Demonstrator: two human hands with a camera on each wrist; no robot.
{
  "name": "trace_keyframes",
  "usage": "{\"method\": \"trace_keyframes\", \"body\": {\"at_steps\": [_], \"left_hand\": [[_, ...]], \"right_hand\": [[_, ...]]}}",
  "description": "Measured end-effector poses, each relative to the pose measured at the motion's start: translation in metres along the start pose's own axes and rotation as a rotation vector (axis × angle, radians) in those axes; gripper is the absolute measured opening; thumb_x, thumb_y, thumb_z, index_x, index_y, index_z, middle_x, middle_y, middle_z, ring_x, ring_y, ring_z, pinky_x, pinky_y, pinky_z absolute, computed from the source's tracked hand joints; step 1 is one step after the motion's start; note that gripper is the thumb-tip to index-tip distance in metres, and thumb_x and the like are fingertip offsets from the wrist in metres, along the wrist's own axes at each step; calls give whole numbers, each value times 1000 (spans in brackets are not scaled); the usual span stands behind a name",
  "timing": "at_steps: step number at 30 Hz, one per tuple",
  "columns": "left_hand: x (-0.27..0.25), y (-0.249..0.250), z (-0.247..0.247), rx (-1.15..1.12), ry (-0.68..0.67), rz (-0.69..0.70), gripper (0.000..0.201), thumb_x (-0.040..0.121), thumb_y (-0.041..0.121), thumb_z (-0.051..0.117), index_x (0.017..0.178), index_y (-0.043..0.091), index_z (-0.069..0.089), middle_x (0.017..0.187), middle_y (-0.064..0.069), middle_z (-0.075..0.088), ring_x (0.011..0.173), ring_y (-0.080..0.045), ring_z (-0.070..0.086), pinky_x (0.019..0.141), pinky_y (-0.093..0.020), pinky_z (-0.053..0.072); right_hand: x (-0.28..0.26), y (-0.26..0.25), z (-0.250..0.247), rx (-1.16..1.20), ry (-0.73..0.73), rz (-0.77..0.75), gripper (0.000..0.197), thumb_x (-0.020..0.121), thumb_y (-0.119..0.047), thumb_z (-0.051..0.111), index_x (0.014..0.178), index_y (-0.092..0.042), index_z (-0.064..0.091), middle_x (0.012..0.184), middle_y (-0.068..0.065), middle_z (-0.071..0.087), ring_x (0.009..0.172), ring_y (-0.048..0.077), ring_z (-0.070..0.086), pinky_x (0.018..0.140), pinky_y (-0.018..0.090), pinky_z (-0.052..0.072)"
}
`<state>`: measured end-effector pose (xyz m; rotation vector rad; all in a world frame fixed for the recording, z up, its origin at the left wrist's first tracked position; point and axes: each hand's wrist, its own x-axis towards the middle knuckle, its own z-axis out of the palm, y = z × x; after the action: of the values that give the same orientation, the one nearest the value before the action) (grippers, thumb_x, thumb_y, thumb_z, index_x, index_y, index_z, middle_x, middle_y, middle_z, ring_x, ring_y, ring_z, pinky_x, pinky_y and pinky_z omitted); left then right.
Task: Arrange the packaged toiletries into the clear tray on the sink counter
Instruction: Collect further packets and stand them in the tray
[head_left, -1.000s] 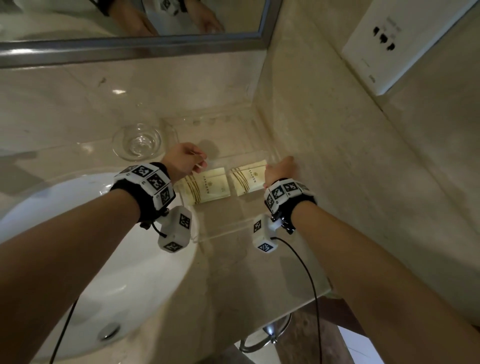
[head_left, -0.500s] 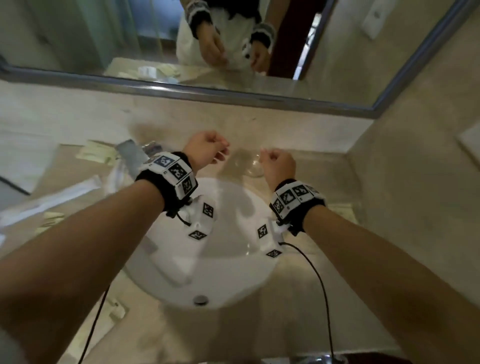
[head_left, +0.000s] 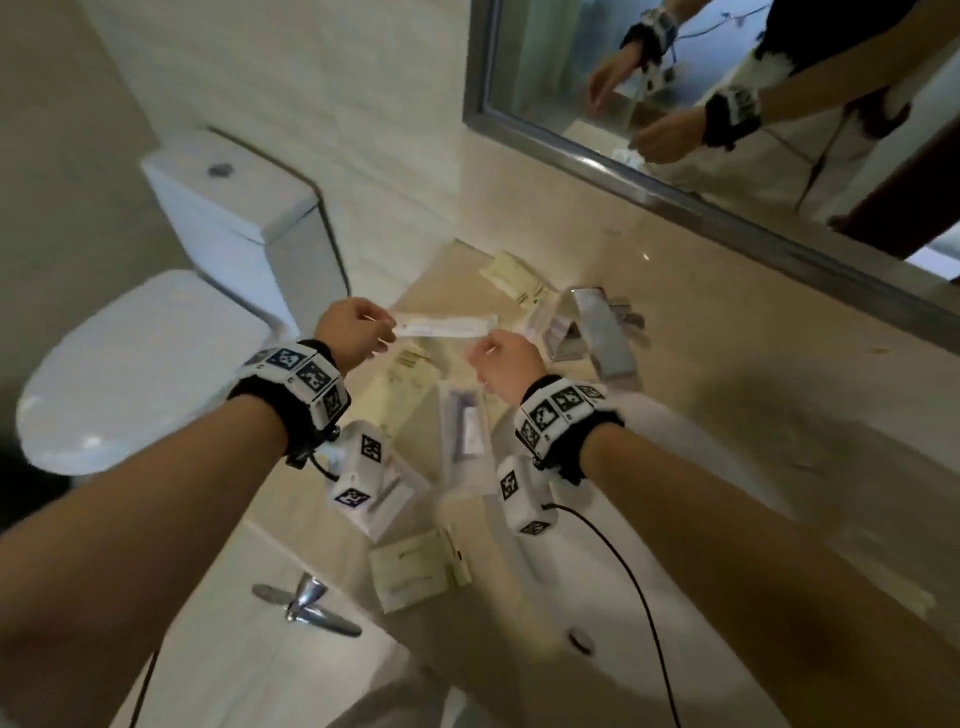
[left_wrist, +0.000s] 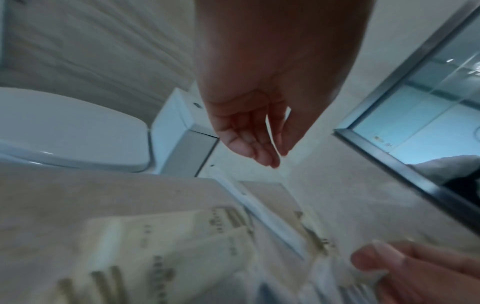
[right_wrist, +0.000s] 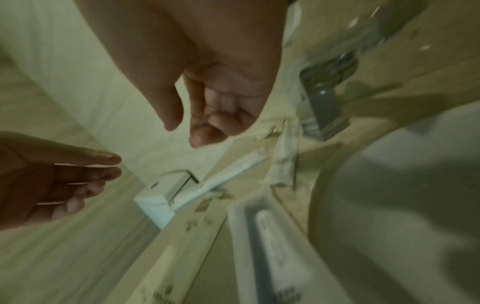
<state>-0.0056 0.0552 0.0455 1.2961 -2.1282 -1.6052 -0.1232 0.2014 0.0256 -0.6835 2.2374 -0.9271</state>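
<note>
My hands (head_left: 423, 343) hover loosely open; reaching blurred, I may nudge the long white packet (head_left: 444, 327) just ahead off the counter (head_left: 727, 332).

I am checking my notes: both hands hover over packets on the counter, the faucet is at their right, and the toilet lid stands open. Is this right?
No: the toilet lid is shut, as the head view shows. The left hand and right hand do hover over packets on the counter, faucet at their right.
</note>
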Motion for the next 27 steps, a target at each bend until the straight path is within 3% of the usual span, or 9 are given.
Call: {"method": "trace_keyframes", "body": {"at_steps": [2, 5, 9, 13, 17, 20, 24, 27], "left_hand": [[5, -33, -16, 55, 35, -77, 20, 84, 1, 55, 67, 13, 56, 67, -6, 66, 67, -25, 57, 57, -23, 47], [9, -73, -28, 166, 60, -180, 5, 83, 13, 61, 85, 8, 61, 101, -22, 68, 91, -34, 63, 83, -41, 52], [14, -101, -21, 284, -43, -265, 42, 80, 26, 68, 114, 4, 56, 123, -17, 58, 115, -31, 54, 101, -36, 43], [20, -107, -8, 379, -123, -241, 57, 79, 31, 70, 124, 6, 48, 130, -11, 54, 121, -27, 50, 97, -30, 37], [33, -99, 1, 365, -88, -215, 52, 82, 29, 66, 125, 5, 48, 131, -11, 54, 123, -28, 49, 99, -31, 36], [46, -89, 5, 314, -67, -160, 46, 83, 30, 63, 121, 7, 52, 128, -11, 58, 118, -28, 52, 96, -31, 39], [63, -68, 18, 210, -51, -118, 33, 86, 29, 57, 112, 9, 56, 116, -11, 63, 105, -27, 60, 79, -28, 42], [79, -54, 29, 103, -62, -104, 17, 85, 21, 61, 99, 14, 56, 112, -15, 65, 102, -30, 63, 84, -35, 51]], "right_hand": [[10, -1, 31, -108, -85, 11, 11, 90, -25, 56, 85, -17, 53, 96, 5, 62, 86, 22, 58, 78, 28, 46], [26, 0, 64, -221, -160, 8, 19, 88, -24, 59, 104, -14, 55, 115, 8, 60, 104, 24, 58, 89, 31, 47], [42, 3, 85, -400, -196, -17, 39, 88, -18, 60, 125, -13, 49, 131, 10, 49, 120, 28, 49, 101, 38, 43], [50, 10, 91, -468, -209, -54, 43, 87, -16, 61, 128, -13, 48, 131, 10, 46, 121, 28, 47, 103, 39, 42], [63, 9, 76, -362, -25, -52, 34, 89, -12, 57, 123, -11, 51, 128, 10, 50, 120, 27, 47, 102, 37, 43], [80, 7, 51, -296, 118, 27, 38, 89, -11, 56, 126, -9, 49, 131, 11, 46, 121, 29, 47, 102, 39, 42], [101, 11, 17, -340, 228, 97, 47, 89, -14, 54, 133, -7, 41, 137, 13, 43, 124, 30, 45, 103, 41, 41], [120, 13, 4, -322, 259, 119, 56, 87, -9, 51, 140, -7, 33, 142, 13, 39, 130, 31, 40, 107, 43, 39]]}}
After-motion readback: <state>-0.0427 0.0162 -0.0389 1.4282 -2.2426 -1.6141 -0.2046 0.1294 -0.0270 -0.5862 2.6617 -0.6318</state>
